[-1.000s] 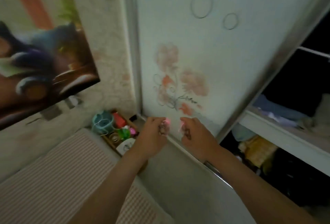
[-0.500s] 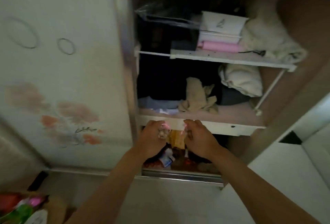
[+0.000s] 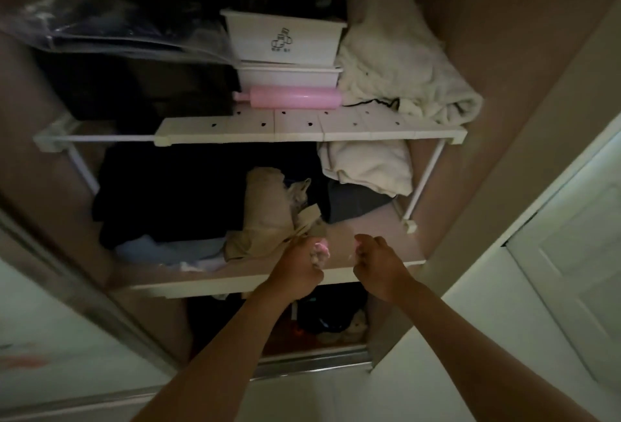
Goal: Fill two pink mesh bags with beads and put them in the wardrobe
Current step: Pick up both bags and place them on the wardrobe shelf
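The open wardrobe fills the head view, and both my fists are over the front edge of its lower shelf [image 3: 366, 233]. My left hand [image 3: 297, 270] is shut on a pink mesh bag of pale beads [image 3: 319, 252], which bulges out of the fist on its right side. My right hand [image 3: 378, 263] is shut on a second pink mesh bag [image 3: 355, 250]; only a small pink edge shows at the thumb. A narrow gap separates the hands. The bare patch of shelf lies just beyond them, right of a beige garment [image 3: 268, 216].
Dark folded clothes [image 3: 174, 193] fill the lower shelf's left, a white cloth [image 3: 366, 166] its back right. A white slatted rack [image 3: 309, 125] above carries white bins [image 3: 285, 38], a pink roller [image 3: 295, 98] and a cream blanket [image 3: 403, 68]. The sliding door frame [image 3: 84, 290] runs at left.
My view swung right from the flowered sliding door to the open wardrobe and closed in. Both fists, still holding the bags, rose from below the shelf edge to over the lower shelf.
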